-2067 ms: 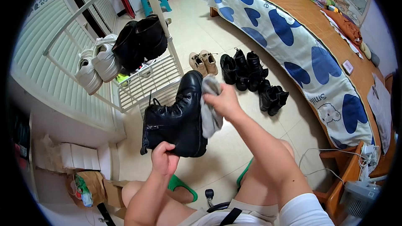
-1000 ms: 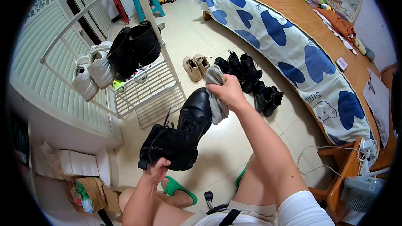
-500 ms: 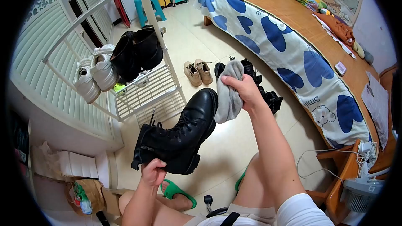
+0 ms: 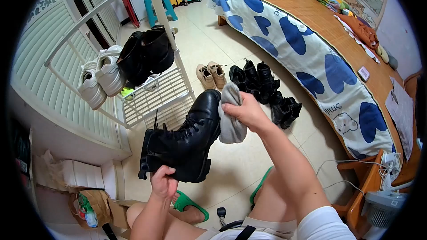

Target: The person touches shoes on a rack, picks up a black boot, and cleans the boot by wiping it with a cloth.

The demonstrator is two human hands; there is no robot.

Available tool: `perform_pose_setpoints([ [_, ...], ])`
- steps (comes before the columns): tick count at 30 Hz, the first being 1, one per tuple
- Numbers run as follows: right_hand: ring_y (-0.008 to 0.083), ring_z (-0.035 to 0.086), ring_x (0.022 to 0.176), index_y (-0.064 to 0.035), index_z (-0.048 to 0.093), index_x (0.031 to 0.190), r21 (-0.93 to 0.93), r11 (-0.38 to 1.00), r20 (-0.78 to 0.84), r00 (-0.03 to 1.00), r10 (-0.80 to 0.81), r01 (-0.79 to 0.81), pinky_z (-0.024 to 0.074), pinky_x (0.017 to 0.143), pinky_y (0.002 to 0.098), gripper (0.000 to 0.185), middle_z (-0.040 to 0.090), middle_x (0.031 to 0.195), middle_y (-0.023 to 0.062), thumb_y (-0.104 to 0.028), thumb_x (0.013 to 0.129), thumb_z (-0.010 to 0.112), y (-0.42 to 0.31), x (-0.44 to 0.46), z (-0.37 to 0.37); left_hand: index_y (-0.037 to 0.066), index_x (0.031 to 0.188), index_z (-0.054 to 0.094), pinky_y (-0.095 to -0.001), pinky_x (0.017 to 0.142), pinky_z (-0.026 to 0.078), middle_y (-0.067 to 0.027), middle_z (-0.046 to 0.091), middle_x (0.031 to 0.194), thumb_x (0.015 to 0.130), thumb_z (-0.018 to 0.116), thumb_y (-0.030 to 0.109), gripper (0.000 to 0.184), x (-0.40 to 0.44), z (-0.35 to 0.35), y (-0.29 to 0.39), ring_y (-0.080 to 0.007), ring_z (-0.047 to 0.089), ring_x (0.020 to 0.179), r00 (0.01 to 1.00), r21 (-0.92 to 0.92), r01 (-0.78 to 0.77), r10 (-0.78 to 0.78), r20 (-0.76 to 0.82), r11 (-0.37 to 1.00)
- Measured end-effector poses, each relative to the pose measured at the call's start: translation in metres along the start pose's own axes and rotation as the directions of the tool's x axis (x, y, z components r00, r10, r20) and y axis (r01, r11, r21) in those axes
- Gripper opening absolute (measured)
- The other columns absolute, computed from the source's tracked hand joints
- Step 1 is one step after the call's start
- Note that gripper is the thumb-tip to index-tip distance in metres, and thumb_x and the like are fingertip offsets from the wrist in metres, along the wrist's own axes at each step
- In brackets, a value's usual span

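A black lace-up boot (image 4: pixel 180 144) is held up in front of me, its toe pointing away and to the right. My left hand (image 4: pixel 163 181) grips it low near the heel, thumb against the side. In my right hand (image 4: pixel 247 112) is a bunched grey cloth (image 4: pixel 232 118), pinched under the thumb. The cloth is beside the front of the boot, close to the sole edge; whether it touches I cannot tell. Loose laces stick up from the boot's upper.
A white shoe rack (image 4: pixel 155 102) at left bears white sneakers (image 4: pixel 109 73) and black shoes (image 4: pixel 147 53). On the floor ahead stand beige shoes (image 4: pixel 211 75) and several black boots (image 4: pixel 253 82). A bed (image 4: pixel 293 35) runs along the right; a fan (image 4: pixel 384 206) is at lower right.
My right hand has moved left and slightly down with the cloth. The boot has tilted a little, its toe shifting left, still in my left hand.
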State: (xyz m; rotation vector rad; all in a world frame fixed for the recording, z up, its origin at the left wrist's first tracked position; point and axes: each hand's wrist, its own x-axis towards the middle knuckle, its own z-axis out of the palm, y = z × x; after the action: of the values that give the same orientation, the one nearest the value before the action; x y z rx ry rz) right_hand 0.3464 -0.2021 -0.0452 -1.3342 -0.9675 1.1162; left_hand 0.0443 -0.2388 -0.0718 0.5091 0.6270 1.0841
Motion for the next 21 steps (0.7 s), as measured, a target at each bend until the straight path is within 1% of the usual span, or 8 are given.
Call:
perform_pose_setpoints([
  [2,0.0113,0.061,0.081,0.0015,0.063,0.103,-0.021,1.0,0.074,0.997,0.014,-0.012,0.0511,0.075,0.0292,0.024,0.066,0.09,0.0038,-0.01,0.083,0.071,0.008,-0.005,0.006,-0.006,0.129,0.053,-0.0504,0.114,0.034,-0.0176,0.057,0.132,0.067,0.045,-0.005,0.063,0.002,0.003,0.002,-0.0352,0.05,0.127,1.0,-0.022,0.002,-0.002,0.015,1.0],
  [5,0.0102,0.059,0.08,0.0017,0.063,0.1,-0.099,0.995,0.135,0.99,0.045,-0.032,0.0507,0.076,0.029,0.023,0.064,0.087,0.0025,-0.011,0.082,0.071,0.019,-0.013,0.018,-0.006,0.129,0.053,-0.0505,0.115,0.034,-0.0175,0.057,0.133,0.067,0.046,-0.005,0.063,0.004,-0.003,0.001,-0.0354,0.05,0.127,1.0,-0.042,0.002,-0.002,0.013,0.999],
  [6,0.0104,0.06,0.078,0.0017,0.065,0.097,-0.178,0.984,0.085,0.996,0.016,0.0,0.0515,0.073,0.0294,0.022,0.066,0.085,0.003,-0.011,0.081,0.072,0.022,-0.014,0.024,-0.006,0.129,0.053,-0.0505,0.115,0.034,-0.0173,0.057,0.133,0.067,0.046,-0.005,0.063,0.004,-0.005,0.001,-0.0354,0.05,0.127,1.0,-0.04,-0.001,0.001,-0.002,0.999],
  [10,0.0104,0.062,0.071,0.0024,0.067,0.094,-0.096,0.995,-0.011,1.0,-0.024,0.023,0.0526,0.066,0.0282,0.02,0.068,0.084,0.0039,-0.008,0.079,0.075,0.014,-0.005,0.021,-0.004,0.132,0.051,-0.0505,0.114,0.034,-0.0163,0.057,0.133,0.067,0.047,-0.005,0.065,0.003,-0.008,0.0,-0.0348,0.051,0.127,0.999,-0.009,0.035,-0.035,0.003,0.999],
  [14,0.0107,0.063,0.072,0.0016,0.068,0.094,-0.075,0.995,-0.06,0.996,-0.063,0.058,0.053,0.067,0.0278,0.018,0.069,0.083,0.0046,-0.005,0.079,0.075,0.011,0.009,0.016,0.001,0.135,0.05,-0.0502,0.114,0.035,-0.0142,0.057,0.134,0.067,0.048,-0.006,0.068,0.004,-0.014,-0.002,-0.0336,0.051,0.127,0.999,0.064,0.001,-0.004,0.046,0.998],
  [16,0.0133,0.065,0.071,0.0029,0.069,0.092,-0.033,0.991,-0.112,0.985,-0.131,0.128,0.0525,0.068,0.0305,0.024,0.07,0.079,0.008,-0.014,0.076,0.075,0.009,0.014,0.017,0.002,0.136,0.05,-0.0501,0.114,0.035,-0.0135,0.056,0.135,0.067,0.048,-0.006,0.069,0.004,-0.015,-0.001,-0.0331,0.05,0.128,0.999,0.082,-0.005,0.0,0.054,0.997],
  [17,0.0133,0.065,0.071,0.0029,0.069,0.092,-0.033,0.991,-0.113,0.985,-0.131,0.128,0.0525,0.068,0.0305,0.024,0.07,0.079,0.008,-0.014,0.076,0.075,0.007,0.015,0.016,0.003,0.137,0.05,-0.0501,0.114,0.035,-0.0132,0.056,0.136,0.067,0.048,-0.007,0.07,0.004,-0.014,-0.001,-0.0328,0.05,0.129,0.997,0.108,-0.012,0.004,0.075,0.994],
  [21,0.0153,0.067,0.073,0.0027,0.069,0.093,-0.145,0.983,-0.172,0.975,-0.14,0.116,0.0532,0.071,0.0315,0.025,0.071,0.081,0.0104,-0.014,0.075,0.074,0.007,0.016,0.016,0.004,0.137,0.049,-0.05,0.114,0.034,-0.0127,0.055,0.137,0.067,0.047,-0.008,0.072,0.004,-0.012,-0.002,-0.0324,0.048,0.13,0.995,0.128,-0.022,0.009,0.098,0.992],
])
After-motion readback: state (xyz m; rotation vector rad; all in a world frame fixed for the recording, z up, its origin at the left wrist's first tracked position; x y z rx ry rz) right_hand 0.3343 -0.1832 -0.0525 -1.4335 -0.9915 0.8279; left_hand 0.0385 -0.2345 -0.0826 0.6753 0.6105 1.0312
